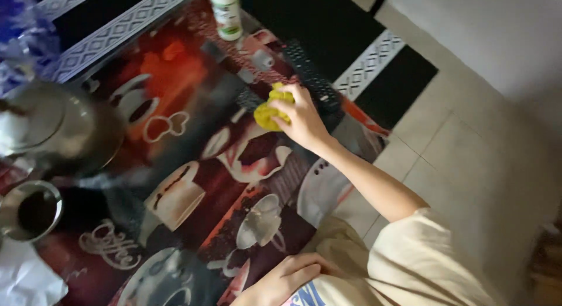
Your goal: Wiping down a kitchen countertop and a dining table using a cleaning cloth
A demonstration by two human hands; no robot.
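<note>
Dim light falls across a low surface [193, 183] draped in a glossy red-and-brown cloth printed with coffee cups, set over a black rug with white patterned borders and pale floor tiles beyond. At the far edge of that surface, a crumpled yellow cloth [270, 108] lies bunched under the right hand [301, 118], whose grip is curled around it, pinching the fabric against the printed covering. Just beyond the cloth, touching or nearly so, rests a black remote control [313, 77], lying diagonally near the surface's rim. A white bottle with a green label [226, 13] stands upright farther back. The left hand [287, 279] rests at the near edge, fingers loosely flat and holding nothing. To the left stand a steel kettle [52, 130] and a steel cup [29, 211] with dark contents, with crumpled white paper [26, 279] near it. The risk appears to be a broad sweep of the cloth nudging the remote control off the rim onto the tiles, or catching the bottle and tipping it.
</note>
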